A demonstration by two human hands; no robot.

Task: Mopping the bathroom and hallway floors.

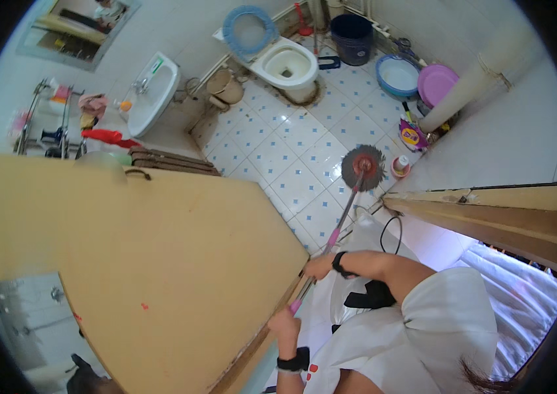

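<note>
A round mop (345, 211) with a pink-and-silver handle slants across the doorway. Its grey fringed head (373, 180) rests on the tiled floor, near the right wall. My left hand (284, 324) is wrapped round the pink grip at the handle's upper end, close to the edge of the yellow door (186, 256). Farther down the pole, my right hand (320, 266) is closed on it. Both wrists wear black bands. Just right of the mop head stands a small pink-and-white container (400, 166).
A white toilet (287, 65) with a blue seat cover stands at the back, beside a dark bucket (352, 41). Basins, blue (397, 74) and pink (439, 86), lie near the right-hand pipe (457, 104). A sink (153, 95) hangs on the left; the door frame (488, 213) is at right.
</note>
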